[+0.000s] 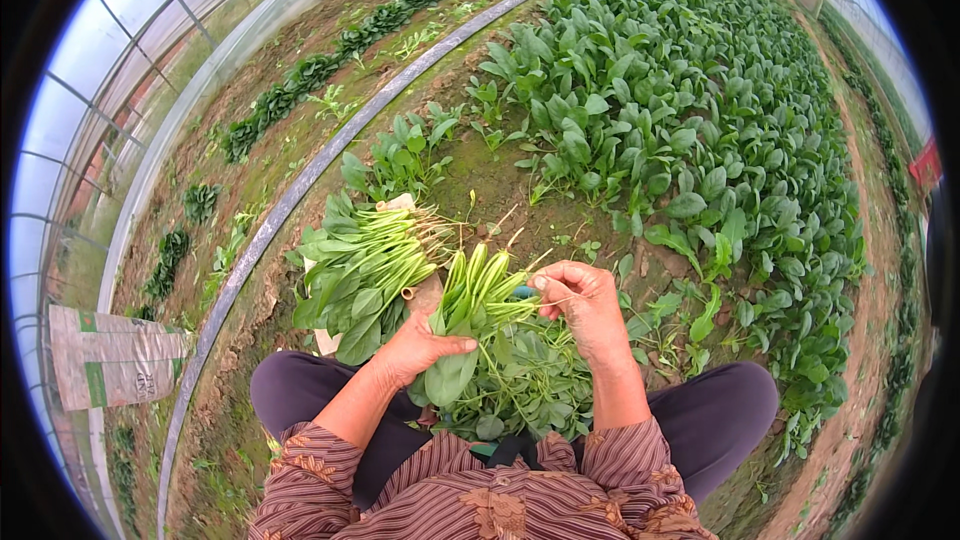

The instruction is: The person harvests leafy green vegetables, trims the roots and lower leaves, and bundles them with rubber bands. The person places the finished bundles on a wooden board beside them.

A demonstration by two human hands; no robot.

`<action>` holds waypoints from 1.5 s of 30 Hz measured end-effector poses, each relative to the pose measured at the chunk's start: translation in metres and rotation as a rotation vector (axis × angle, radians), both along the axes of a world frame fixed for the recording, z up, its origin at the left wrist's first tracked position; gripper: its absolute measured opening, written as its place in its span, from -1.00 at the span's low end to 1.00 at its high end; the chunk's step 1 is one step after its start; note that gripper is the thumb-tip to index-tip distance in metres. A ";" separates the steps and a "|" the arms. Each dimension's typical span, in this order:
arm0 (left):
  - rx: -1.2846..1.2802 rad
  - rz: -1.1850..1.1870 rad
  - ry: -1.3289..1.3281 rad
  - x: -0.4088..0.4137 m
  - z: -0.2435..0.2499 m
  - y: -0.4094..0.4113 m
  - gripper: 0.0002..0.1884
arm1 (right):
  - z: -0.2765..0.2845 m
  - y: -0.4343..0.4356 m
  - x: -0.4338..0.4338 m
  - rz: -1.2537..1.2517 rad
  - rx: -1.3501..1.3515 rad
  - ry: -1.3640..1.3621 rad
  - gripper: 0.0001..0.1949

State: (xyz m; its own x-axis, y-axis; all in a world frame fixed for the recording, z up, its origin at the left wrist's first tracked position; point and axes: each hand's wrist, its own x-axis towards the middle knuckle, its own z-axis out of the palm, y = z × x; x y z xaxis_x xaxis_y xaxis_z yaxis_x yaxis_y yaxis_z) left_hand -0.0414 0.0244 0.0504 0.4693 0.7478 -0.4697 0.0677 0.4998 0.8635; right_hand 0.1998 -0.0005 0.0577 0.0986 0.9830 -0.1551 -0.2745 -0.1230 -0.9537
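My left hand (420, 349) grips a bunch of harvested spinach (480, 285), its pale stems and roots pointing up and away from me. At the right side of this bunch, my right hand (577, 300) pinches a thin stem or root between thumb and forefinger. A small blue object (523, 291) shows beside those fingertips; what it is I cannot tell. To the left lies a larger spinach bundle (367, 262), leaves to the left and roots to the right, on a pale, partly covered sheet. Loose trimmed greens (517, 382) are heaped between my legs.
Dense rows of growing spinach (697, 105) fill the right side. A grey hose (330, 146) curves along the left, past cut bundles (285, 94) laid in a line. A printed sack (120, 356) stands near the plastic greenhouse wall (97, 82). A red object (926, 165) sits far right.
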 end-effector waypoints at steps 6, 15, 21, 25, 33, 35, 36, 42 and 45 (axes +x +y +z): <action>0.028 -0.044 0.029 -0.006 -0.008 0.000 -0.36 | 0.003 -0.003 0.046 -0.070 0.098 0.404 -0.86; 0.056 -0.107 0.037 -0.001 -0.006 0.001 -0.34 | 0.019 -0.004 0.014 -0.052 0.529 -0.920 -0.78; -0.034 -0.083 0.039 -0.008 -0.014 0.000 -0.25 | 0.006 -0.001 0.012 0.026 0.572 -0.953 -0.81; -0.099 -0.055 0.033 -0.008 -0.006 0.002 -0.21 | 0.003 -0.001 0.008 0.027 0.559 -0.895 -0.84; -0.146 -0.101 0.023 -0.001 0.020 0.002 -0.26 | -0.005 0.002 0.013 -0.144 0.557 -0.549 -0.91; -0.150 -0.083 0.023 -0.003 0.023 0.001 -0.26 | -0.006 0.001 0.020 -0.250 0.427 -0.221 -0.92; -0.139 -0.090 0.015 -0.004 0.023 0.001 -0.27 | -0.007 0.000 0.028 -0.302 0.434 -0.064 -0.93; -0.091 -0.112 0.007 -0.006 0.018 0.005 -0.22 | -0.037 -0.002 0.068 -0.230 -0.243 -0.858 -0.73; -0.113 -0.066 0.018 -0.005 0.014 0.006 -0.13 | -0.052 -0.009 0.058 -0.174 -0.112 -0.914 -0.72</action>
State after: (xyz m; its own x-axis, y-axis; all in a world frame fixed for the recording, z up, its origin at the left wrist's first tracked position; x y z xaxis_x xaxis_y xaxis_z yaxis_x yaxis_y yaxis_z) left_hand -0.0461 0.0306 0.0641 0.5064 0.6575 -0.5578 0.1187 0.5876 0.8004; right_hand 0.2579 -0.0090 0.0057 0.3738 0.9267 -0.0378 0.5528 -0.2553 -0.7932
